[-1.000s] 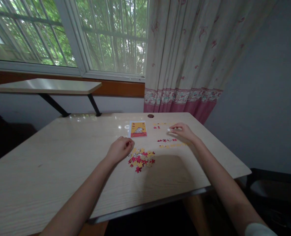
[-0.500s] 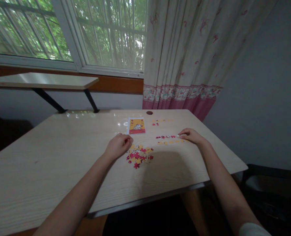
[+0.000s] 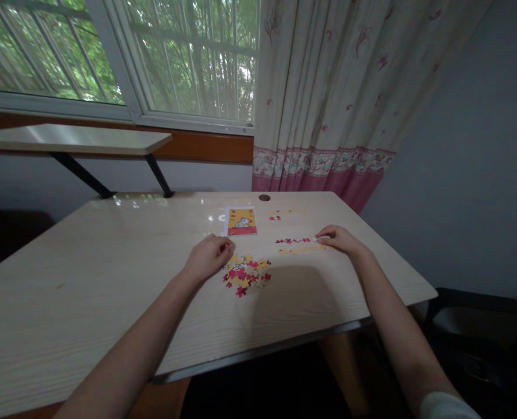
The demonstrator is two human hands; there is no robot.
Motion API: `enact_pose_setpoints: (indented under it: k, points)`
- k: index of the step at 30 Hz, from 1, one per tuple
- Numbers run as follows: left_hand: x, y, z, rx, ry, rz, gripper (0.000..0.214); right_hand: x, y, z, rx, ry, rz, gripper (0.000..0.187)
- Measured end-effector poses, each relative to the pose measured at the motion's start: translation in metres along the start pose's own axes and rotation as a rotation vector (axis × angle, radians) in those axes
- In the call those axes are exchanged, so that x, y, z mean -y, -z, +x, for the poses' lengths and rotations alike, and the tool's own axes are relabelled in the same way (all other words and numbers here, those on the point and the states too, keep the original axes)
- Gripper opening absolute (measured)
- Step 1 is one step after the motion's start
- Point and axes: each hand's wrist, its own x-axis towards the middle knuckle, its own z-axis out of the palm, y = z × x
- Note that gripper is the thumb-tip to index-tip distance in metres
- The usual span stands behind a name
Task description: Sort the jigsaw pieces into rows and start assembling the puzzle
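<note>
Dim daylight is admitted through the window (image 3: 193, 64) at far left. Pale glints are scattered along the far part of the table (image 3: 110, 273), and a soft shadow (image 3: 291, 297) is cast on its near side. Fine detail in the puzzle pieces (image 3: 241, 273) is blurred, and the near right is darkened.

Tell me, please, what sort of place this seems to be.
Probably a room in a home, judging by the pale wood-grain desk, cream floral fabric curtain and white-framed glass window.
</note>
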Motion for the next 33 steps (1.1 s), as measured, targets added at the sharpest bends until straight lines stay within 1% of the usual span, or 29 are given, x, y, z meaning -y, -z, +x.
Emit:
enact_pose_setpoints:
  k: [5,9,11,14,18,21,24,27,30,33]
  points:
    - [0.001,-0.001,0.0,0.007,0.007,-0.003,0.027,0.005,-0.001,-0.001,-0.038,-0.022,-0.039,0.026]
    - [0.003,-0.002,0.001,0.004,0.009,0.0,0.027,0.01,-0.002,-0.002,-0.168,-0.079,-0.055,0.026]
    - [0.003,-0.002,0.002,0.004,0.007,0.008,0.026,0.011,-0.002,-0.002,-0.195,-0.083,-0.061,0.027]
    - [0.002,-0.001,0.001,-0.001,0.009,0.019,0.026,0.012,-0.004,-0.001,-0.155,-0.041,-0.058,0.027]
    - [0.001,-0.001,0.001,0.002,0.015,0.028,0.026,0.011,-0.009,0.005,-0.068,0.031,-0.104,0.027]
    - [0.001,0.0,0.001,0.013,0.006,0.021,0.026,0.006,-0.008,0.009,-0.044,0.03,-0.162,0.024]
    - [0.0,0.002,0.001,0.017,0.006,0.023,0.026,-0.007,0.003,0.005,-0.111,-0.063,-0.197,0.02]
    - [-0.001,0.003,0.001,0.016,0.019,0.031,0.026,-0.026,0.02,-0.008,-0.152,-0.25,-0.18,0.024]
    - [-0.002,0.003,0.001,0.015,0.027,0.027,0.026,-0.039,0.033,-0.022,-0.134,-0.382,-0.057,0.031]
    - [-0.002,0.002,0.001,0.014,0.021,0.029,0.027,-0.039,0.036,-0.03,-0.055,-0.405,0.104,0.036]
